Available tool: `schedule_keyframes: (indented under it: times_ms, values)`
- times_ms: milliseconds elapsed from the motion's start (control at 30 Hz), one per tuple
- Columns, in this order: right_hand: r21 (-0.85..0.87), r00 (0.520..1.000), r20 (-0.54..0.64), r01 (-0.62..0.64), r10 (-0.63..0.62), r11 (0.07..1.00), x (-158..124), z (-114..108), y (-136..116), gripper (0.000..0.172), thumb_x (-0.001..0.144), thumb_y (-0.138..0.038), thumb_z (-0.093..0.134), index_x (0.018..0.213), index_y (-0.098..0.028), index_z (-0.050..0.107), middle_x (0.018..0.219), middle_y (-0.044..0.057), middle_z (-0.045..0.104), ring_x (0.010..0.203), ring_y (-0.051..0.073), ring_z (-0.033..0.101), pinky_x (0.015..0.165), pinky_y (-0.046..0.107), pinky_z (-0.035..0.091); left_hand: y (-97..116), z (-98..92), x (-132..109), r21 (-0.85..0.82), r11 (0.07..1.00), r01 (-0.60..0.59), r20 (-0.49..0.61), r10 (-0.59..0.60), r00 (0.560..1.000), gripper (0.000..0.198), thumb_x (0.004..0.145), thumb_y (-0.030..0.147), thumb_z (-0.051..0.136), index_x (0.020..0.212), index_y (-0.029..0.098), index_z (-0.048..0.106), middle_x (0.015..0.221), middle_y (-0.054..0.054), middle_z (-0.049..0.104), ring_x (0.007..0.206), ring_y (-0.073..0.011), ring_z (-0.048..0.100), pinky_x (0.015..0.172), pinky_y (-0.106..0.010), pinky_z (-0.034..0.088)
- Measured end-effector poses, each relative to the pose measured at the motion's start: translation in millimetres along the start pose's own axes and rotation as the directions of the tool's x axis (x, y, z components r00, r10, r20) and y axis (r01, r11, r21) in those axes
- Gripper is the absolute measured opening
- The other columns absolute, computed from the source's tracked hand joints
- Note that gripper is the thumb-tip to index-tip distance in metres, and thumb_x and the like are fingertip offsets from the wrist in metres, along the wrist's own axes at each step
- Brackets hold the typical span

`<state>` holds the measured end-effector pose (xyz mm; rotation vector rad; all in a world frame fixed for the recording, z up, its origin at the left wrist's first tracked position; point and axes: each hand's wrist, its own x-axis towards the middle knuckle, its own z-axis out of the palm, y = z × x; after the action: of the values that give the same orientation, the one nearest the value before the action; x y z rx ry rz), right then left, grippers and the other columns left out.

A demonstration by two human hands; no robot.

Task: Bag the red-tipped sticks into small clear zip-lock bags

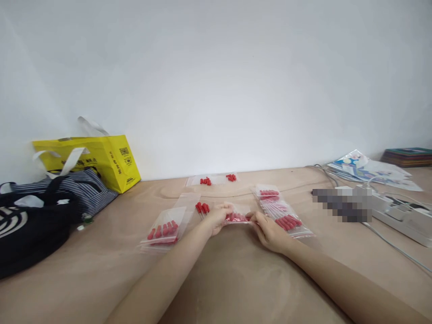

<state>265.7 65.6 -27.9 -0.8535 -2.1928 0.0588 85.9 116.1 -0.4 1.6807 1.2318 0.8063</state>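
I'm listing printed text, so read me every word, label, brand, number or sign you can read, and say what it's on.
Nothing is clear enough to quote.
Yellow bag, front: dark characters, partly covered, too blurred.
Yellow bag, side: small characters and two QR-like codes, too small.
Black bag: white curved marks, no readable letters.
Clear bag in left hand and right hand: no readable text.

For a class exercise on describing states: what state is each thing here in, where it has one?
Left hand: closed on the held bag
Right hand: closed on it too
Held bag: red-ended pieces inside
Left bags: stacked, filled
Right bags: overlapping, filled
Loose pieces: lying together
Black bag: slumped
Papers: overlapping
Power strip: plugs in it
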Motion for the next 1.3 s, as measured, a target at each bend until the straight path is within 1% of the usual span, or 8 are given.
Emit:
schedule_keyframes:
  times_ms: [133,267,367,500,700,933,1100,1300]
  values:
    - [-0.03,0.998,0.062,-0.007,0.009,1.0,-1.2,-0.5,-4.1,0.015,0.082,-0.015,0.04,0.096,-0.019,0.04,0.103,0.011,0.056,0.09,0.017,0.057,0.072,0.03,0.046,0.4,-28.2,-3.3,-0.089,0.995,0.051,-0.131,-0.062,0.989,0.023,0.089,0.023,0.051,0.11,0.014,0.05,0.108,-0.008,0.052,0.088,-0.0208,0.056,0.073,-0.038,0.048]
    - [-0.06,0.994,0.107,-0.019,0.026,0.998,-0.8,0.7,-4.5,0.023,0.081,-0.015,0.042,0.104,-0.018,0.039,0.105,0.011,0.055,0.077,0.015,0.058,0.068,0.03,0.046,-8.4,-99.8,-19.1,-0.121,0.984,0.128,-0.309,-0.16,0.937,0.024,0.089,0.023,0.051,0.111,0.014,0.049,0.11,-0.008,0.052,0.089,-0.0212,0.056,0.073,-0.039,0.047]
    - [-0.078,0.992,0.121,-0.011,0.02,0.997,0.4,0.5,-4.5,0.023,0.08,-0.013,0.042,0.103,-0.017,0.041,0.106,0.012,0.053,0.076,0.015,0.057,0.066,0.029,0.046,-21.2,-153.7,-33.7,-0.109,0.957,0.268,-0.392,-0.289,0.873,0.024,0.089,0.023,0.051,0.111,0.014,0.049,0.107,-0.008,0.053,0.087,-0.0204,0.057,0.071,-0.038,0.048]
    - [-0.084,0.992,0.123,-0.009,0.019,0.996,1.1,-0.3,-5.1,0.021,0.08,-0.013,0.042,0.1,-0.017,0.043,0.107,0.011,0.051,0.078,0.015,0.056,0.068,0.029,0.046,-39.5,-190.6,-47.7,-0.023,0.919,0.393,-0.428,-0.364,0.827,0.023,0.089,0.023,0.051,0.11,0.014,0.05,0.106,-0.007,0.053,0.085,-0.0198,0.057,0.07,-0.037,0.049]
    - [-0.066,0.99,0.133,-0.032,0.04,0.997,0.3,0.2,-4.3,0.023,0.08,-0.013,0.043,0.103,-0.017,0.043,0.108,0.012,0.05,0.077,0.014,0.056,0.068,0.029,0.047,-55.3,-198.9,-38.4,0.19,0.864,0.466,-0.432,-0.353,0.83,0.024,0.089,0.023,0.052,0.111,0.014,0.05,0.108,-0.007,0.053,0.087,-0.0206,0.057,0.072,-0.038,0.048]
    - [-0.053,0.982,0.184,-0.033,0.042,0.998,2.4,-1.7,-5.6,0.017,0.081,-0.015,0.042,0.095,-0.018,0.052,0.103,0.009,0.055,0.088,0.017,0.055,0.075,0.029,0.046,-50.2,-186.7,17.3,0.44,0.777,0.449,-0.396,-0.28,0.874,0.023,0.089,0.024,0.052,0.11,0.015,0.051,0.109,-0.007,0.052,0.089,-0.0217,0.056,0.074,-0.039,0.047]
    - [-0.022,0.976,0.217,-0.011,0.016,1.0,3.9,-2.0,-6.7,0.023,0.085,-0.018,0.039,0.099,-0.02,0.057,0.097,0.007,0.061,0.089,0.016,0.056,0.077,0.028,0.046,-47.5,-179.1,49.6,0.527,0.713,0.463,-0.392,-0.279,0.877,0.024,0.089,0.024,0.051,0.111,0.014,0.05,0.109,-0.007,0.052,0.089,-0.0216,0.056,0.073,-0.039,0.047]
    - [-0.009,0.973,0.229,-0.023,0.025,1.0,4.2,-1.1,-5.5,0.024,0.086,-0.02,0.037,0.096,-0.019,0.059,0.099,0.008,0.061,0.088,0.016,0.057,0.077,0.028,0.046,-46.0,-173.9,68.1,0.563,0.676,0.475,-0.415,-0.265,0.87,0.022,0.089,0.024,0.051,0.109,0.015,0.051,0.109,-0.007,0.052,0.088,-0.0209,0.056,0.073,-0.038,0.048]
